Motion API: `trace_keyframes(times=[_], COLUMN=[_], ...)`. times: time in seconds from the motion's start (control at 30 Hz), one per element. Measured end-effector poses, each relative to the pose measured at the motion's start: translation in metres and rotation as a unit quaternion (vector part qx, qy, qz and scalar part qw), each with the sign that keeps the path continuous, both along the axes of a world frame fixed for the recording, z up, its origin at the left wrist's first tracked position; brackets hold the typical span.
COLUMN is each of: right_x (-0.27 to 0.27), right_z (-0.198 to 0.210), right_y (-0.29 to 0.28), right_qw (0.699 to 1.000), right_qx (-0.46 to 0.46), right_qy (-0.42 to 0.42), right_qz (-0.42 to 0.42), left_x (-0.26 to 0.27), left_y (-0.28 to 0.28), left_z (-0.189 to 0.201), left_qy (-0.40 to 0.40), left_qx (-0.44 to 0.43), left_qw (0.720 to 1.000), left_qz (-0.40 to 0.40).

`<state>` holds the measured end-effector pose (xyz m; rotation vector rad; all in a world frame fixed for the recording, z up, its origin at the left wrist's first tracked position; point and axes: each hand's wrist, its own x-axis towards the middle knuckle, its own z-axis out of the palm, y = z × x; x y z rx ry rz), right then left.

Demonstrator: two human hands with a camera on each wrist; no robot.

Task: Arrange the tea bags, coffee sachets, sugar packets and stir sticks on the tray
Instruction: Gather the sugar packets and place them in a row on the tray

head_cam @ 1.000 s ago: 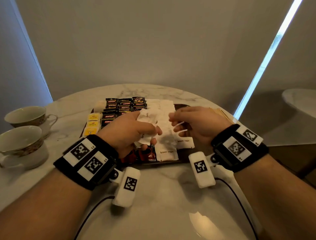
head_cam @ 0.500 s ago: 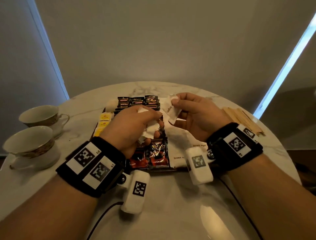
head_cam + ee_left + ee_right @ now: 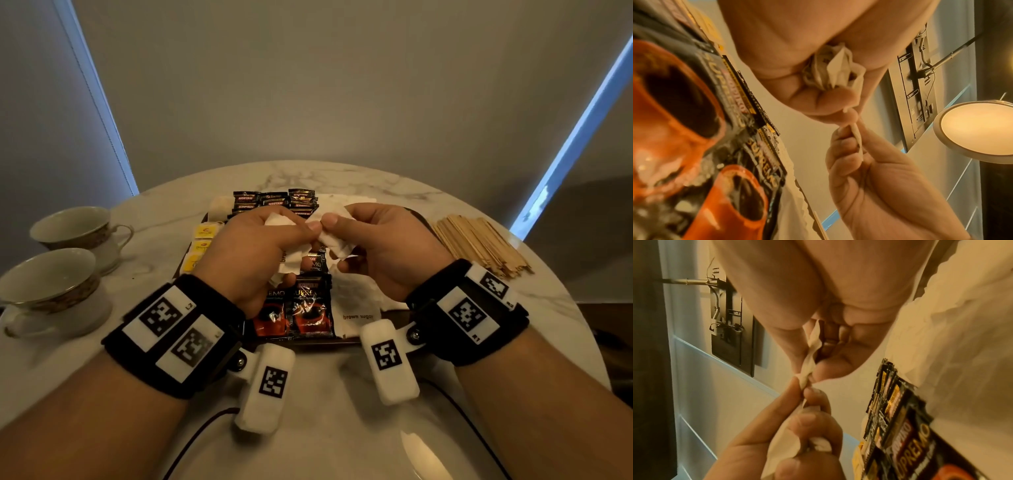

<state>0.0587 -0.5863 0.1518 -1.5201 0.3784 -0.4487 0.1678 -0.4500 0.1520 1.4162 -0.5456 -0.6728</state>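
Note:
Over the dark tray [image 3: 420, 219] my left hand [image 3: 298, 236] grips a crumpled bunch of white sugar packets [image 3: 291, 258], which shows inside the fist in the left wrist view [image 3: 834, 71]. My right hand [image 3: 337, 228] pinches one white packet [image 3: 339, 245] between thumb and forefinger, fingertip to fingertip with the left hand. In the right wrist view that packet [image 3: 809, 356] runs from my right fingers down to the left thumb and forefinger. On the tray lie small black coffee sachets [image 3: 274, 200], larger red-and-black sachets [image 3: 308, 311], yellow tea bags [image 3: 203, 231] and brown sugar packets [image 3: 356, 308].
A pile of wooden stir sticks [image 3: 479, 243] lies on the round marble table [image 3: 325, 404], right of the tray. Two empty teacups [image 3: 78, 229] [image 3: 51, 291] stand at the left. Behind the table is a plain wall.
My right hand, which held a packet up toward the tray's back half a second ago, has come in to meet the left fingertips. The left hand still holds its bunch.

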Motion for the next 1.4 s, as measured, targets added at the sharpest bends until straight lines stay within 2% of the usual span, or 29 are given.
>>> trace_keyframes(times=[0.2, 0.37, 0.43, 0.57, 0.7, 0.97, 1.03, 1.17, 1.27, 1.4], right_x=[0.004, 0.0, -0.003, -0.009, -0.017, -0.038, -0.048, -0.073, -0.083, -0.084], right_z=[-0.001, 0.004, 0.006, 0.008, 0.013, 0.02, 0.015, 0.004, -0.002, -0.004], right_y=[-0.005, -0.012, -0.011, -0.014, -0.021, -0.019, -0.019, -0.026, -0.031, -0.033], right_qw=[0.995, 0.997, 0.999, 0.998, 0.995, 0.998, 0.996, 0.972, 0.951, 0.935], right_qx=[0.0, 0.031, 0.011, -0.03, -0.035, 0.046, 0.039, 0.025, 0.041, 0.052], right_qy=[-0.03, -0.064, -0.043, 0.031, 0.077, 0.02, 0.045, 0.166, 0.239, 0.281], right_qz=[-0.1, -0.04, 0.005, 0.053, 0.048, -0.028, -0.07, -0.164, -0.192, -0.209], left_x=[-0.004, -0.002, -0.003, 0.001, 0.0, -0.009, -0.009, -0.008, -0.008, -0.008], left_y=[-0.001, -0.001, -0.001, -0.001, -0.003, -0.003, -0.002, -0.001, 0.0, 0.001], left_z=[0.002, 0.003, 0.001, 0.0, 0.001, -0.001, 0.0, 0.001, 0.002, 0.003], left_qy=[0.041, 0.044, 0.018, 0.004, 0.009, 0.015, 0.017, 0.028, 0.03, 0.028], left_qx=[-0.005, -0.019, -0.021, -0.027, -0.048, -0.052, -0.046, -0.043, -0.042, -0.038], left_qw=[0.999, 0.999, 0.999, 1.0, 0.998, 0.999, 0.999, 0.999, 0.999, 0.999], left_qz=[-0.011, -0.024, -0.033, 0.011, 0.025, 0.001, -0.002, -0.002, 0.001, 0.004])
